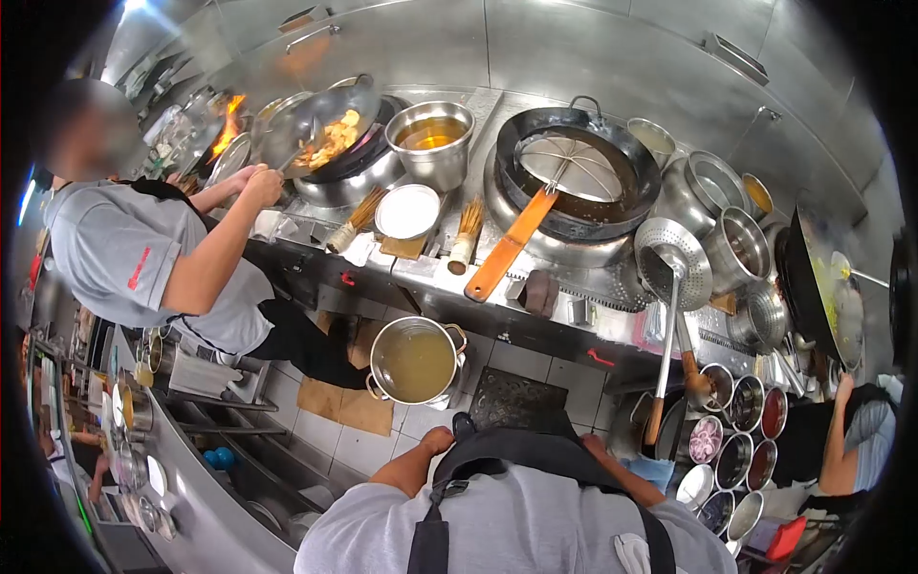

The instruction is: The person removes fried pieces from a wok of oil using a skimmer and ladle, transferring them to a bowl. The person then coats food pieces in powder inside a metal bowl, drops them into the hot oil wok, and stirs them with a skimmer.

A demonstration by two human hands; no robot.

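My left hand (438, 440) is low beside my black apron (521, 450), its fingers curled in and nothing visible in them. My right hand (594, 444) is at the apron's other side, with its fingers mostly hidden. Ahead of me a wok (512, 163) of dark oil sits on the range. A round wire-mesh strainer (559, 158) with an orange wooden handle (512, 244) lies across it. On the floor side, nearest my left hand, stands a pot (413, 362) of cloudy yellowish liquid. To the right, a perforated ladle (673, 258) with a long handle rests at the counter edge.
At left a co-worker (163, 258) tosses food in a wok (335, 134); flames rise behind. A steel pot (430, 148) of amber oil and bamboo brushes (466, 234) stand on the range. Several seasoning containers (734, 461) are at right, near another person's arm (840, 440).
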